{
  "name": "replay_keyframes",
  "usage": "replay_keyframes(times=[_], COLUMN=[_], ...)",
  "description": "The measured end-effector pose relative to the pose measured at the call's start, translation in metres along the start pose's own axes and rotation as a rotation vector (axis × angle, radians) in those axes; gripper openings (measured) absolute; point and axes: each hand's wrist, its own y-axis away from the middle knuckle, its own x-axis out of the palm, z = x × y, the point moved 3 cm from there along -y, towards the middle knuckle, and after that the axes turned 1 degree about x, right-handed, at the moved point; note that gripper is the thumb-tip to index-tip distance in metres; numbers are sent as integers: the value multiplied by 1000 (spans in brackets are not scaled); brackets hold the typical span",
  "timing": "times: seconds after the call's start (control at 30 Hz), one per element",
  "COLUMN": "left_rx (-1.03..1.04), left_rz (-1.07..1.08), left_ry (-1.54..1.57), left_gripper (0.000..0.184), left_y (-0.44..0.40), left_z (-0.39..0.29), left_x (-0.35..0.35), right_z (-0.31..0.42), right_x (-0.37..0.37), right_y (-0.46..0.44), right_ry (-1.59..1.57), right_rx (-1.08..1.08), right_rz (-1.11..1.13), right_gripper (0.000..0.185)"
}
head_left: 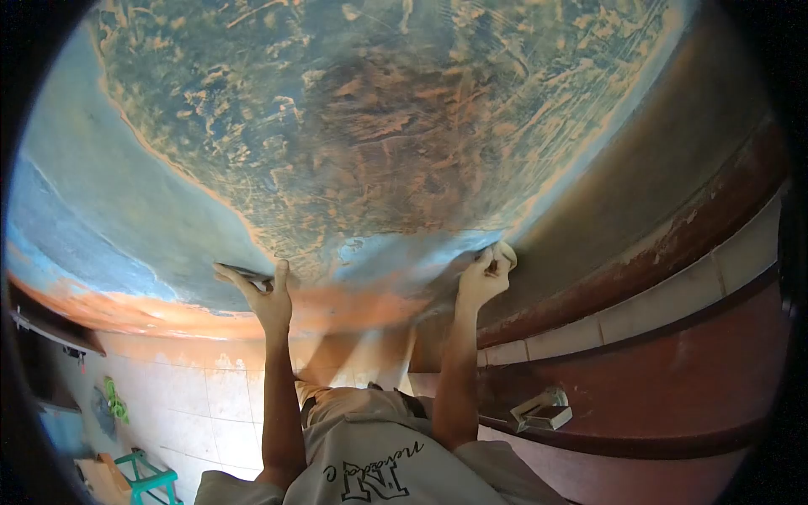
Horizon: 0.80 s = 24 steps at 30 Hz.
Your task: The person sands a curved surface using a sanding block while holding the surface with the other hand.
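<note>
Along the near edge of the painted surface, two hands are working well apart

Near the surface's orange near edge, the left hand is holding one dark flat piece between its thumb and spread fingers. That hand is sitting at the near left corner of the rough, streaked patch. Near the patch's near right corner, the right hand is closing its bent fingers around one pale rounded piece; its exact kind cannot be told. Between the two hands, a pale blue strip is giving sideways room on the painted surface. Toward the right edge, a smooth dark area is stretching past the right hand, up to the reddish border.

One pale box is sitting on the red ledge, to the right of the body; its contents are too small to tell. One green stool is standing at the far lower left, just beside a tan board, and white tiles are spreading between the stool and the surface's near edge.
</note>
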Motion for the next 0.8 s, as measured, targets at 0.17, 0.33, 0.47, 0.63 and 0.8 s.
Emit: replay_keyframes(times=[0.17,0.33,0.47,0.63,0.8], left_rx=[47,31,-37,-7,32], left_rz=[-33,-32,9,-27,-39], left_ry=[-191,-67,-49,-69,-141], left_gripper=[115,116,116,115,114], left_y=[-6,-3,-5,-4,-3], left_z=[10,9,13,6,5], left_x=[-3,1,-4,1,-1], right_z=[71,14,65,34,73], right_x=[8,2,9,8,7], right_y=[-23,-10,-31,-12,-33], right_ry=[-7,-6,-57,-42,-18], right_rx=[51,-55,14,-41,186], right_rz=[17,-62,-70,-71,9], right_gripper=[18,15,13,16,15])
